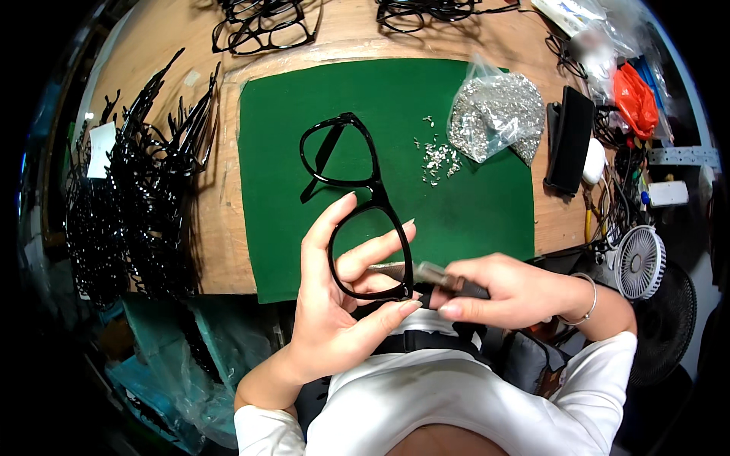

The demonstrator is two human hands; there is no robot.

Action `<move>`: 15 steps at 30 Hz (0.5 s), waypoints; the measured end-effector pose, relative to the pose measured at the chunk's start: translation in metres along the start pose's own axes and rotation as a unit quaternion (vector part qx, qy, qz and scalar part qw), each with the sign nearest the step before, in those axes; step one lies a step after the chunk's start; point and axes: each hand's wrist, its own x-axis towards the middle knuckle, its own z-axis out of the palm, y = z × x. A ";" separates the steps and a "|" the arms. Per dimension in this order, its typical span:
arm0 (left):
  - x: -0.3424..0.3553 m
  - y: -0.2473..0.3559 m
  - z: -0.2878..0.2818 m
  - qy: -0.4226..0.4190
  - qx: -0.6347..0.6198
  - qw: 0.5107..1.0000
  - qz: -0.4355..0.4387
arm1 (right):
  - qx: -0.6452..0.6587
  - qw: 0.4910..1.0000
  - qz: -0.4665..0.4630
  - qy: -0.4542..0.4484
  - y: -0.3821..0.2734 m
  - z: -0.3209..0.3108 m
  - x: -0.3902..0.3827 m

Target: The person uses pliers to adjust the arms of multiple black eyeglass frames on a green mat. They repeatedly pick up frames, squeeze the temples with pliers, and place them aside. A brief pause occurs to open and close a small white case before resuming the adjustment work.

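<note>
My left hand (331,311) holds a black eyeglass frame (378,191) by its lower rim, with fingers behind the rim opening and the thumb near its lower corner. The frame stands roughly lengthwise over the green mat (277,197), and a folded temple arm shows through its upper rim. My right hand (506,292) is closed around a metal hand tool with a dark handle (439,277), whose exact kind is blurred. Its grey end reaches to the lower rim, partly behind the frame and my left fingers; I cannot tell whether they touch.
Small silver pieces (439,161) lie loose on the mat beside a clear bag (498,114) full of them. Many black eyeglass frames (141,205) are heaped at left; more (270,26) lie at the back. At right are a black case (569,140) and a small white fan (641,262).
</note>
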 end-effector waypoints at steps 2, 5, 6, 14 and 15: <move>0.000 0.000 -0.001 -0.002 0.010 1.000 -0.010 | 0.019 0.996 -0.065 -0.050 -0.003 -0.002 -0.002; 0.000 0.000 -0.001 -0.010 0.015 1.000 -0.009 | -0.016 0.997 -0.059 -0.050 -0.009 -0.006 -0.001; 0.000 0.000 -0.001 -0.009 0.015 1.000 -0.010 | -0.031 0.997 -0.050 -0.055 -0.011 -0.007 0.000; -0.001 -0.006 0.001 0.008 0.040 0.999 -0.028 | -0.192 0.979 -0.038 0.051 -0.006 0.006 0.010; -0.001 -0.005 0.002 0.009 0.033 0.999 -0.036 | -0.158 0.985 -0.054 0.050 -0.004 0.003 0.010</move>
